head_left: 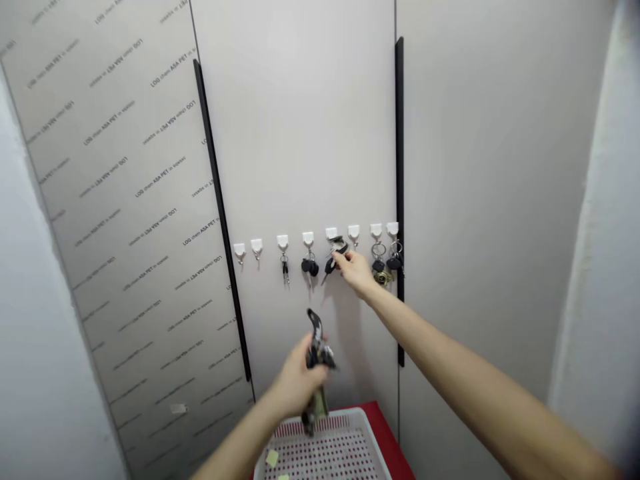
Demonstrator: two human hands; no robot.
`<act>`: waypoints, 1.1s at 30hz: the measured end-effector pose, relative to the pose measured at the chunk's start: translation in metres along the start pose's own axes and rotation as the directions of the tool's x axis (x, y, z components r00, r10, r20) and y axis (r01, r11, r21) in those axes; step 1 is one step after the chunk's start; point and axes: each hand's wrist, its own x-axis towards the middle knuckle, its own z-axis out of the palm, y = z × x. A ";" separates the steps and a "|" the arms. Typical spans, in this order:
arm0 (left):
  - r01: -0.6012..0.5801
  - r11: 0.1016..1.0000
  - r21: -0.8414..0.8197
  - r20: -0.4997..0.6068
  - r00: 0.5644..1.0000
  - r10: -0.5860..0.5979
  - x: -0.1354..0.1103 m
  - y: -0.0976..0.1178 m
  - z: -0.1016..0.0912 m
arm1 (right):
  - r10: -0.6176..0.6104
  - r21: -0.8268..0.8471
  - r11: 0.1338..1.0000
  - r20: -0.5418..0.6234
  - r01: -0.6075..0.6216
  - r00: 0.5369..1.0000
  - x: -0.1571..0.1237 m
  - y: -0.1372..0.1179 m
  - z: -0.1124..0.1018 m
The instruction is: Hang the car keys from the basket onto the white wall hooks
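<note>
With its fingers closed on a bunch of keys (pixel 330 267), my right hand (pixel 354 272) is at a white adhesive hook (pixel 331 233) on the cabinet door. Whether the ring sits on that hook I cannot tell. Lower down, my left hand (pixel 297 380) grips a thick bundle of keys (pixel 316 357), blurred, above a white basket. Keys hang from other hooks: a small set (pixel 285 270), a black-headed set (pixel 310 268), and two sets (pixel 379 265) at the right. One hook (pixel 354 232) beside my right hand and two hooks (pixel 257 246) at the left show no keys.
The white perforated basket (pixel 373 440) stands below on a red surface (pixel 387 433), with small yellow notes (pixel 272 458) inside. Long black handles (pixel 399 147) run down the door edges. Printed film covers the left panel (pixel 125 220). White walls (pixel 583 220) flank both sides.
</note>
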 end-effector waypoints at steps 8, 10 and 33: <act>0.032 0.828 0.560 0.250 0.946 -0.205 -0.040 -0.089 0.025 | 0.005 0.110 0.994 0.066 -0.012 0.998 0.023 -0.061 -0.018; 0.027 0.788 0.615 0.320 0.905 -0.280 -0.040 -0.085 0.018 | 0.008 0.019 1.000 0.155 -0.011 0.988 0.025 -0.065 -0.022; -0.197 0.979 0.044 -0.557 0.809 0.187 0.116 0.078 -0.071 | 0.024 -0.312 0.897 0.744 0.315 0.668 -0.059 0.017 -0.013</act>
